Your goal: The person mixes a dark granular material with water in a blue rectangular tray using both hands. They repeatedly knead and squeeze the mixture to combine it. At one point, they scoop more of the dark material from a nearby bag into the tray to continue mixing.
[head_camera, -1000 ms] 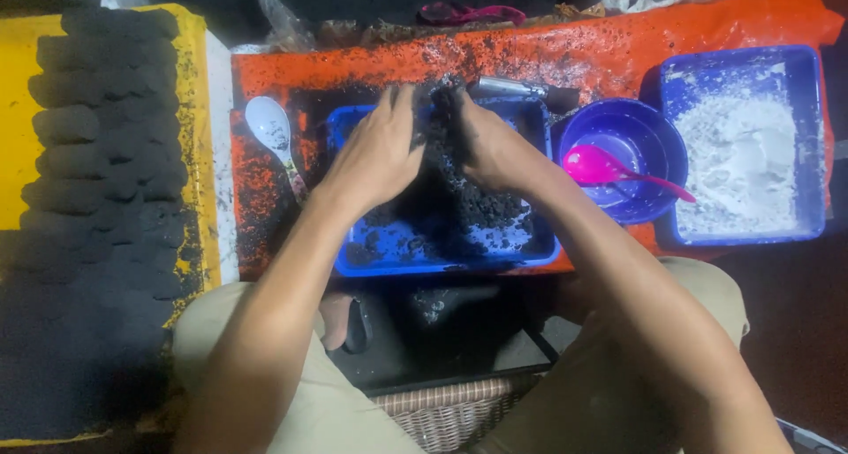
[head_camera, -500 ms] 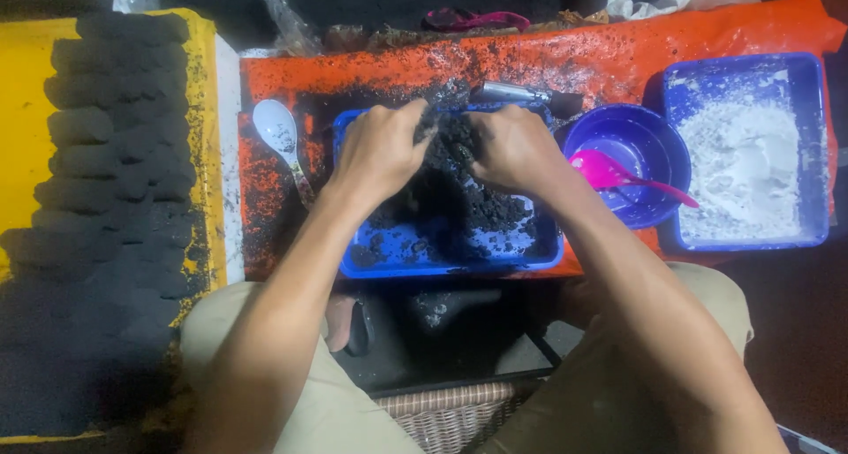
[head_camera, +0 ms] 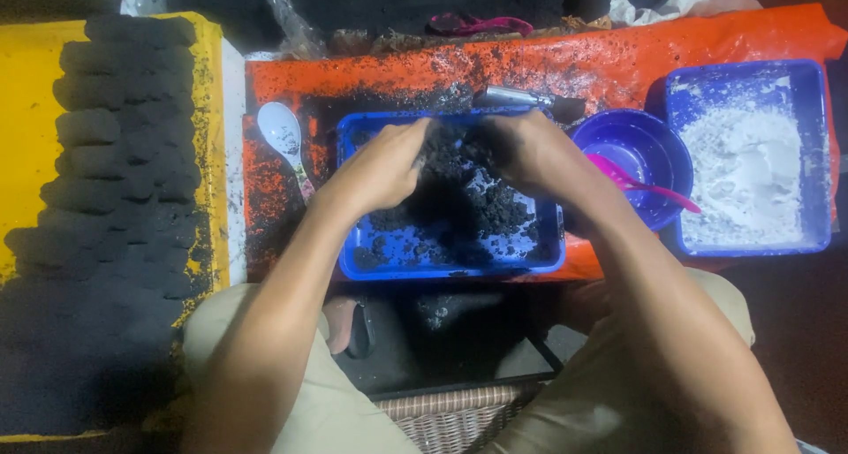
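Observation:
A blue rectangular tray [head_camera: 450, 264] sits on an orange sheet [head_camera: 618, 61] and holds a crumbly black mixture [head_camera: 477, 207]. My left hand [head_camera: 380, 167] and my right hand [head_camera: 521, 149] are both over the tray's far half. Their fingers curl around a lump of the black mixture [head_camera: 446, 145] between them. How firmly each hand grips it is partly hidden by the fingers.
A yellow board [head_camera: 26, 136] at the left carries rows of black pressed lumps [head_camera: 124, 154]. A white spoon [head_camera: 284, 132] lies left of the tray. To the right stand a blue bowl [head_camera: 636, 145] with a pink spoon [head_camera: 640, 185] and a blue tray of white powder [head_camera: 751, 167]. A metal tool [head_camera: 517, 96] lies behind.
Both hands have shifted slightly toward the tray's far edge and closed in on the black lump between them.

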